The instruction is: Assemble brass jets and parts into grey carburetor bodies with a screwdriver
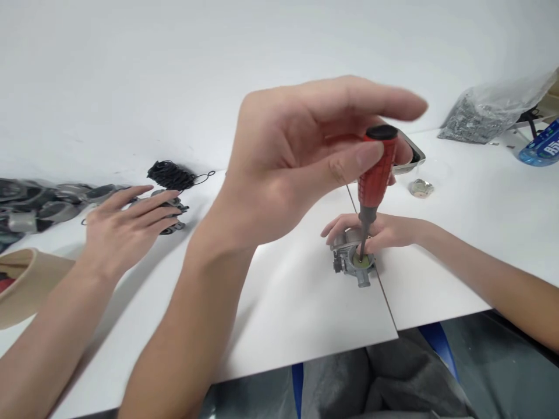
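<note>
My left hand (297, 151) is raised over the white table and pinches a red-handled screwdriver (378, 174) between thumb and fingers. The screwdriver stands upright with its tip down in the round opening of a small grey metal carburetor (356, 267). My right hand (388, 230) reaches in from the right and grips the far side of the carburetor, holding it on the table near the seam between two boards.
Another person's hand (122, 224) lies on grey metal parts (43, 203) at the left, beside a black tangle of rubber rings (170, 174). A beige container (26, 285) sits at the left edge. At the back right are a metal tray (413, 157), a bag of screws (480, 116) and a blue bottle (544, 145).
</note>
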Tool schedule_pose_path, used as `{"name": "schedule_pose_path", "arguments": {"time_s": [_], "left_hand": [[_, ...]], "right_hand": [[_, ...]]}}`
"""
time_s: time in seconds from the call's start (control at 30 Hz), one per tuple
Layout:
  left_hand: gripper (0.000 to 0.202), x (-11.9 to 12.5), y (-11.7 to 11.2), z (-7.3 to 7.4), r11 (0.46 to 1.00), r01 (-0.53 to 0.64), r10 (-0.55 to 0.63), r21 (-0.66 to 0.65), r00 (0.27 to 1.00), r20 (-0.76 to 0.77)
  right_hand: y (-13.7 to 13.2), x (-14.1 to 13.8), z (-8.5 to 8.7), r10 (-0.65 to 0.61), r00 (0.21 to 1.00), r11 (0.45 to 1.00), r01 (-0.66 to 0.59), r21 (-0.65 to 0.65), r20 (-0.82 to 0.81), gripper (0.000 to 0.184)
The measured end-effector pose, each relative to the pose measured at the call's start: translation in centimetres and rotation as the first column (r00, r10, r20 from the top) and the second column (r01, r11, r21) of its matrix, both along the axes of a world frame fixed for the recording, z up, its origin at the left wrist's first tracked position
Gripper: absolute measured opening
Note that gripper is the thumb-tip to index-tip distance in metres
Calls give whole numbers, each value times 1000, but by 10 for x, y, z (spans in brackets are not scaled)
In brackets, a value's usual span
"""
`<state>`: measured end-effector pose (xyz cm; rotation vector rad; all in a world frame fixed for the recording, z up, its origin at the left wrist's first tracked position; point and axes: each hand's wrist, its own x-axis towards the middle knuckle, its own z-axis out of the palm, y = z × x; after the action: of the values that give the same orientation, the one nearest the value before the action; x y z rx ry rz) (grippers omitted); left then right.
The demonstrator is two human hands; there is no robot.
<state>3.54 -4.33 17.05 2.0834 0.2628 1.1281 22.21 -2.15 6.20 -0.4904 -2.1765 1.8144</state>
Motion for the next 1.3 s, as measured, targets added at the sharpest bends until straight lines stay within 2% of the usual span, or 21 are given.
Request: {"name": "schedule_pose_path", "arguments": {"time_s": [0.07,0.2,0.33,0.5,0.63,0.73,0.83,0.9,1.0,1.13,1.23,1.3], "left_hand": [[31,-1,-1,0,999,-32,31,-26,999,-28],[24,0,-3,0,994,-108,108,9,994,0],[32,0,-3,0,999,-34,33,-41,999,-12],[42,0,-1,1,1000,0,-1,12,999,40],[45,0,0,0,997,73,-73,-21,997,4],[40,0,0,-2,998,68,-68,12,997,33],[51,0,-2,-3,991,78,-77,-109,997,21],[48,0,-4,-2,987,45,-47,-151,999,-7],[35,0,-6,0,992,12,-11,-125,1000,10],[50,-1,-6,2,986,75,-78,-149,997,-17],[41,-2,-5,2,990,53,-51,-128,998,24],[44,-3,-5,2,984,76,-73,-160,997,23]], "right_hand": [[0,0,-1,4,1000,1000,-4,-11,-4,43],[0,1,-1,3,1000,1000,-3,0,-3,43],[0,0,0,1,1000,1000,-1,-1,-11,42],[-1,0,1,-6,1000,1000,6,1,-8,41],[-1,0,3,-10,1000,1000,10,-1,-1,42],[-1,-1,4,-10,1000,1000,10,-3,2,42],[-1,-1,3,-13,1000,1000,13,10,5,41],[-1,-1,3,-10,1000,1000,10,3,-2,41],[-1,-1,2,-5,1000,1000,5,-3,-9,41],[0,-1,2,-5,1000,1000,5,26,-9,41],[0,-1,2,1,1000,999,0,33,-17,41],[0,0,1,0,1000,999,1,34,-21,42]]}}
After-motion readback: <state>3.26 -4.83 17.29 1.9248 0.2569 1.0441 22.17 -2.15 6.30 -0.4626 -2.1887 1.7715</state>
